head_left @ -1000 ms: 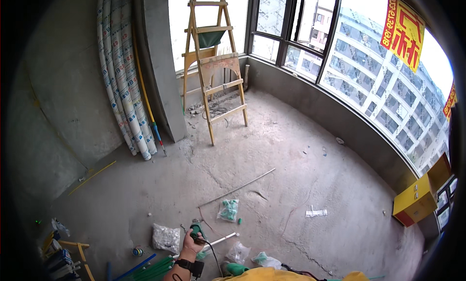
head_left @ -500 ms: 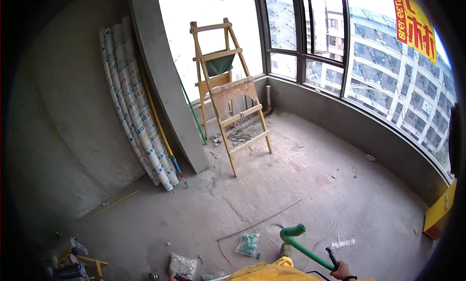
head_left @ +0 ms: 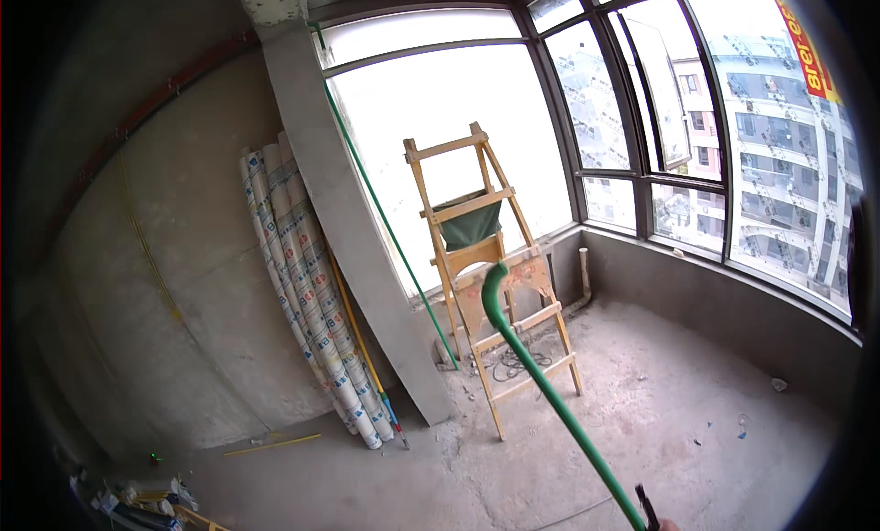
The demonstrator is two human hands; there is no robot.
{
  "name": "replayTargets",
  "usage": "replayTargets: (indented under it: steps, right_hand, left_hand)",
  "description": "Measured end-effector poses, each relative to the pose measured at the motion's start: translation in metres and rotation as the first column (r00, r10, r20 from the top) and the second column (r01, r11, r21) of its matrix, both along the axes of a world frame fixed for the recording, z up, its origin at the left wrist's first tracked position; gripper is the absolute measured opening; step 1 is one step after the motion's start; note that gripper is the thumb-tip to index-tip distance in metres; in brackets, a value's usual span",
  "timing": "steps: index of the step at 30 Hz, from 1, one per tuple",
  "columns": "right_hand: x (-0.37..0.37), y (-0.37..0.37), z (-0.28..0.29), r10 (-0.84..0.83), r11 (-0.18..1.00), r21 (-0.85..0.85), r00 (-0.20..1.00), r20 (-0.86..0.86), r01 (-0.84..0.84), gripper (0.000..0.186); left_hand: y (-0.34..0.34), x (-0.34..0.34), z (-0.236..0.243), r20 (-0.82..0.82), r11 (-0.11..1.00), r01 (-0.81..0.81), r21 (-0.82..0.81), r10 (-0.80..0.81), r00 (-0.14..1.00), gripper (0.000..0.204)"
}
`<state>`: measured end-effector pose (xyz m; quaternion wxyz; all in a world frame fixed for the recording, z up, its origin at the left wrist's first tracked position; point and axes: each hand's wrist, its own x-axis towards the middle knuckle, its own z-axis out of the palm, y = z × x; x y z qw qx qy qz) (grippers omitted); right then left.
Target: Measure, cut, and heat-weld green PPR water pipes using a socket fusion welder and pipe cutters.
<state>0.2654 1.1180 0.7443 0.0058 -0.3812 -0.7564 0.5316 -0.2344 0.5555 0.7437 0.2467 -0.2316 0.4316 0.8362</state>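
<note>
A long green pipe (head_left: 573, 424) with a bent, hooked top end rises from the lower right toward the middle of the view. At its lower end, only a sliver of my right hand (head_left: 668, 525) shows at the bottom edge, closed about the pipe. A black tool handle (head_left: 647, 508) sticks up beside that hand; its lower part is cut off. The pipe's hook overlaps the wooden stepladder (head_left: 474, 204) in the view. My left hand is out of the picture.
Long wrapped white pipes (head_left: 316, 302) lean on the left wall beside a yellow pole (head_left: 357, 329). A thin green pipe (head_left: 385, 221) leans by the grey pillar (head_left: 367, 256). Tall windows (head_left: 600, 100) and a low wall border the right. Tools and scraps (head_left: 151, 508) lie lower left.
The view has tilted up, so the floor bags and my left hand have dropped out of sight. The green pipe now reaches higher and shows more of its length.
</note>
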Motion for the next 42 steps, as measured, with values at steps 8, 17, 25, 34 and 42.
replayTargets:
  steps: [8, 17, 25, 34, 42]
  right_hand:
    - [-0.089, 0.083, -0.053, -0.228, 0.973, -0.076, 0.965, -0.129, 0.219, 0.030]
    - [-0.443, 0.300, 0.391, 0.061, 0.979, -0.130, 0.827, -0.559, -0.160, 0.019]
    - [-0.554, 0.347, 0.320, 0.132, 0.908, -0.219, 0.740, -0.660, -0.357, 0.020]
    - [-0.680, 0.394, 0.267, 0.180, 0.928, -0.135, 0.735, -0.653, -0.347, 0.012]
    - [-0.799, 0.522, 0.390, 0.460, 0.808, 0.149, 0.454, -0.763, -0.569, 0.011]
  left_hand:
    - [0.171, -0.079, -0.012, -0.051, 0.989, 0.146, 0.004, -0.146, 0.988, 0.030]
    - [0.338, -0.199, 0.018, -0.059, 0.949, 0.316, -0.011, -0.317, 0.947, 0.031]
    - [0.395, -0.261, 0.075, -0.122, 0.939, 0.323, -0.117, -0.336, 0.934, 0.033]
    - [0.487, -0.250, 0.110, -0.188, 0.944, 0.229, -0.238, -0.277, 0.942, 0.035]
    - [0.581, -0.283, 0.122, -0.256, 0.964, 0.213, -0.156, -0.248, 0.934, 0.040]
